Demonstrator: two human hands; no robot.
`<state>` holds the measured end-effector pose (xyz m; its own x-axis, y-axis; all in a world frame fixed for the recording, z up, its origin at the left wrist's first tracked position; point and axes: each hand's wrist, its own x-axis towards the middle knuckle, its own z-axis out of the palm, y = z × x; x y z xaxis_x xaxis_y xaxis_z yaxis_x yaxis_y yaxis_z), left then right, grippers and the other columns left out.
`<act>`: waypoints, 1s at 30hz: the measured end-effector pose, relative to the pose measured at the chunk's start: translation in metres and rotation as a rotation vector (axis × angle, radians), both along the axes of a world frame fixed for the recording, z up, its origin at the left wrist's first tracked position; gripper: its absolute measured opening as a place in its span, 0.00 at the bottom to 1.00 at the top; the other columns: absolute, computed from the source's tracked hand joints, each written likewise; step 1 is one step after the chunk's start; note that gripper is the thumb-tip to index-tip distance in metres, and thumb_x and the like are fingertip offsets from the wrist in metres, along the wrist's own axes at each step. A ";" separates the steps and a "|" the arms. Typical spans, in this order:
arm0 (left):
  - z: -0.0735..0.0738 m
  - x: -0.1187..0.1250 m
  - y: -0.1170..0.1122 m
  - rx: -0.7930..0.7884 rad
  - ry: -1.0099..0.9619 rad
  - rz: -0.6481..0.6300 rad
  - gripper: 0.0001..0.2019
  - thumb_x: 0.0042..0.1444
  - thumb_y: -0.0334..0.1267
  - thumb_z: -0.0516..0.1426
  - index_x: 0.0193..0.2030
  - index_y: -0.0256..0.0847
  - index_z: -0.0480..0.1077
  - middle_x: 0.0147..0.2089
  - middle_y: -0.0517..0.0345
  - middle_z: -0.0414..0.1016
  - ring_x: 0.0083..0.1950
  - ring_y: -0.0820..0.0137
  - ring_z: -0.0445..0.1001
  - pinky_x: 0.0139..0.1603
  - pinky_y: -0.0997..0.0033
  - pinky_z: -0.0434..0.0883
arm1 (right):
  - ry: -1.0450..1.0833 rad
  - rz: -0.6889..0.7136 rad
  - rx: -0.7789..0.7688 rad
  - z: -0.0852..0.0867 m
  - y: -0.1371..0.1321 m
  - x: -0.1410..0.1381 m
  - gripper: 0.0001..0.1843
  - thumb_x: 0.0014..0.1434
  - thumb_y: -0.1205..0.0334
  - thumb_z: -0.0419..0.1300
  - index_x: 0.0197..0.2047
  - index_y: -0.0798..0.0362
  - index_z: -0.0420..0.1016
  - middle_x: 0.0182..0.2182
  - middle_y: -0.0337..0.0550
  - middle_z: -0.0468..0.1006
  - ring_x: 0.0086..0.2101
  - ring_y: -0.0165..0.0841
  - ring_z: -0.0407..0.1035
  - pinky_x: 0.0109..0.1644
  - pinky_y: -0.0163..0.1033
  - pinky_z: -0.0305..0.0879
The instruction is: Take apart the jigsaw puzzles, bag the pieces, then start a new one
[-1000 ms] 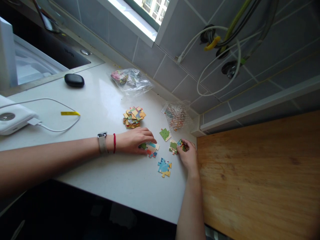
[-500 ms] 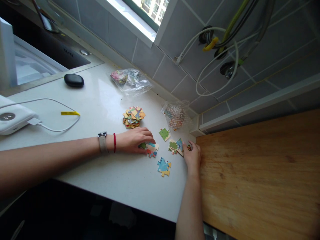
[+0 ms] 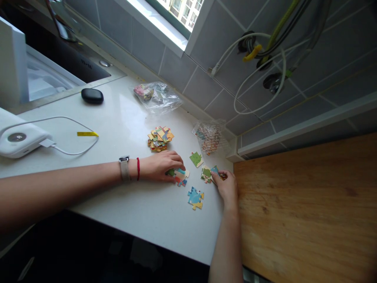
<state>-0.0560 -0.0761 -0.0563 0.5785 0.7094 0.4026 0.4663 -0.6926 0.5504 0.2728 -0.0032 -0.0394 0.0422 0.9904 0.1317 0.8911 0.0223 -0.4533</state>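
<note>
My left hand [image 3: 167, 165] rests palm down at the middle of the white counter [image 3: 141, 208]. Its curved fingers press on joined puzzle pieces [image 3: 182, 176] in beige, green and red, partly hidden beneath them. On the right, thumb and fingers of my right hand [image 3: 227, 185] pinch a blue puzzle piece [image 3: 215, 169], mostly covered by the hand. Touching or overlapping it is a green and cream piece [image 3: 206, 174]. A plain green piece [image 3: 196, 159] lies between the hands, farther back. Nearer me is a light-blue and yellow piece [image 3: 195, 198].
Behind my left hand is a pile of puzzle pieces [image 3: 159, 139]. Two clear plastic bags, one with pinkish contents [image 3: 157, 96] and one of pieces [image 3: 211, 137], lie by the wall. A wooden board [image 3: 306, 204] borders the right side; a white power bank [image 3: 20, 137] with cable sits left.
My right thumb and fingers have drawn closer together around the blue piece. The left hand stays on its pieces. The whole view has shifted slightly.
</note>
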 end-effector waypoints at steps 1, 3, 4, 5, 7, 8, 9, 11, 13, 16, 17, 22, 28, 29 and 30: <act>0.000 0.000 0.000 -0.001 0.003 0.001 0.17 0.64 0.45 0.64 0.56 0.41 0.75 0.52 0.46 0.79 0.52 0.57 0.75 0.53 0.59 0.72 | 0.018 -0.003 -0.012 0.000 0.000 0.000 0.27 0.47 0.40 0.68 0.41 0.54 0.81 0.45 0.59 0.82 0.44 0.50 0.75 0.50 0.49 0.69; 0.000 0.000 0.000 0.001 0.002 0.001 0.17 0.64 0.46 0.63 0.56 0.41 0.75 0.52 0.47 0.79 0.52 0.58 0.75 0.52 0.59 0.72 | 0.043 -0.001 -0.027 0.000 0.001 0.000 0.29 0.47 0.41 0.69 0.44 0.56 0.81 0.44 0.59 0.82 0.45 0.50 0.75 0.50 0.49 0.69; -0.001 -0.001 0.000 0.003 -0.003 0.003 0.17 0.65 0.46 0.63 0.56 0.42 0.75 0.51 0.47 0.79 0.51 0.58 0.75 0.52 0.60 0.72 | 0.045 0.001 -0.025 0.000 0.001 0.000 0.30 0.47 0.41 0.69 0.45 0.56 0.81 0.44 0.60 0.82 0.45 0.51 0.75 0.50 0.49 0.69; -0.001 -0.001 0.001 0.004 -0.007 0.003 0.17 0.65 0.46 0.63 0.56 0.42 0.75 0.51 0.47 0.79 0.51 0.58 0.76 0.51 0.60 0.72 | 0.038 0.001 -0.017 0.001 0.001 0.000 0.31 0.47 0.41 0.69 0.46 0.57 0.82 0.44 0.60 0.81 0.45 0.51 0.75 0.50 0.50 0.68; -0.001 -0.001 0.001 0.001 -0.007 0.008 0.17 0.64 0.47 0.63 0.56 0.42 0.75 0.51 0.47 0.79 0.51 0.58 0.76 0.51 0.60 0.72 | 0.023 -0.003 0.019 0.002 0.001 0.000 0.32 0.47 0.42 0.69 0.46 0.58 0.82 0.44 0.60 0.81 0.44 0.50 0.75 0.50 0.49 0.68; -0.002 -0.001 0.001 -0.003 -0.003 0.011 0.17 0.64 0.47 0.63 0.56 0.42 0.75 0.51 0.47 0.79 0.51 0.58 0.76 0.51 0.60 0.72 | 0.019 -0.009 0.043 0.003 0.001 0.000 0.32 0.46 0.42 0.70 0.47 0.58 0.83 0.44 0.59 0.80 0.44 0.50 0.74 0.50 0.49 0.68; -0.002 0.000 0.001 -0.007 0.004 0.014 0.17 0.64 0.48 0.63 0.56 0.42 0.75 0.51 0.47 0.79 0.51 0.58 0.76 0.51 0.60 0.72 | 0.021 -0.018 0.062 0.004 0.001 0.000 0.32 0.46 0.43 0.70 0.48 0.58 0.83 0.42 0.57 0.80 0.43 0.49 0.74 0.49 0.49 0.68; -0.001 0.001 0.000 -0.015 0.016 0.018 0.17 0.64 0.47 0.63 0.56 0.42 0.75 0.51 0.47 0.78 0.51 0.58 0.76 0.51 0.60 0.73 | 0.042 -0.038 0.068 0.005 0.002 0.002 0.34 0.46 0.43 0.70 0.50 0.59 0.83 0.38 0.52 0.79 0.39 0.46 0.73 0.46 0.47 0.68; 0.000 0.001 -0.001 -0.021 0.021 0.029 0.16 0.64 0.45 0.62 0.56 0.42 0.75 0.51 0.47 0.78 0.51 0.58 0.76 0.52 0.60 0.73 | 0.077 -0.053 0.032 0.005 0.002 0.004 0.34 0.46 0.42 0.70 0.49 0.59 0.84 0.32 0.46 0.78 0.34 0.42 0.71 0.41 0.45 0.67; 0.002 0.000 -0.001 -0.027 0.018 0.053 0.14 0.64 0.39 0.61 0.55 0.41 0.76 0.52 0.46 0.77 0.51 0.59 0.76 0.53 0.59 0.74 | 0.143 -0.073 -0.003 0.002 0.003 0.007 0.32 0.45 0.40 0.70 0.43 0.59 0.85 0.28 0.44 0.77 0.30 0.39 0.69 0.36 0.42 0.64; 0.002 -0.001 0.000 -0.025 0.019 0.061 0.14 0.63 0.38 0.60 0.55 0.40 0.76 0.52 0.45 0.77 0.51 0.59 0.76 0.53 0.59 0.74 | 0.177 -0.074 -0.001 0.001 0.004 0.008 0.31 0.45 0.39 0.71 0.41 0.59 0.85 0.28 0.44 0.77 0.29 0.39 0.70 0.35 0.42 0.64; 0.003 -0.004 -0.001 -0.002 0.019 0.096 0.16 0.62 0.34 0.59 0.57 0.41 0.75 0.55 0.44 0.75 0.52 0.58 0.76 0.56 0.56 0.74 | 0.411 -0.010 0.070 0.000 0.005 0.006 0.28 0.49 0.36 0.69 0.32 0.55 0.80 0.30 0.48 0.81 0.32 0.39 0.73 0.38 0.42 0.68; 0.001 0.004 -0.008 0.016 0.025 0.026 0.18 0.60 0.37 0.64 0.58 0.44 0.74 0.61 0.45 0.73 0.64 0.52 0.70 0.64 0.49 0.71 | 0.668 0.062 0.173 0.016 -0.004 -0.017 0.26 0.50 0.38 0.71 0.35 0.54 0.78 0.30 0.43 0.80 0.32 0.35 0.73 0.38 0.40 0.70; 0.001 0.004 -0.008 0.014 0.026 0.018 0.18 0.60 0.38 0.64 0.58 0.44 0.74 0.61 0.45 0.73 0.64 0.51 0.70 0.65 0.49 0.71 | 0.698 0.106 0.115 0.017 -0.008 -0.023 0.25 0.50 0.39 0.72 0.36 0.54 0.78 0.30 0.42 0.80 0.31 0.35 0.73 0.37 0.39 0.70; 0.001 0.005 -0.008 0.011 0.024 0.018 0.19 0.60 0.38 0.64 0.58 0.44 0.74 0.60 0.45 0.74 0.64 0.51 0.70 0.65 0.48 0.71 | 0.726 0.149 0.043 0.017 -0.012 -0.030 0.25 0.50 0.40 0.73 0.36 0.54 0.78 0.29 0.42 0.80 0.30 0.34 0.72 0.36 0.38 0.70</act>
<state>-0.0510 -0.0845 -0.0557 0.5755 0.7152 0.3967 0.4914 -0.6901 0.5313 0.2431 -0.0152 -0.0221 -0.0012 0.9869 0.1611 0.3539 0.1511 -0.9230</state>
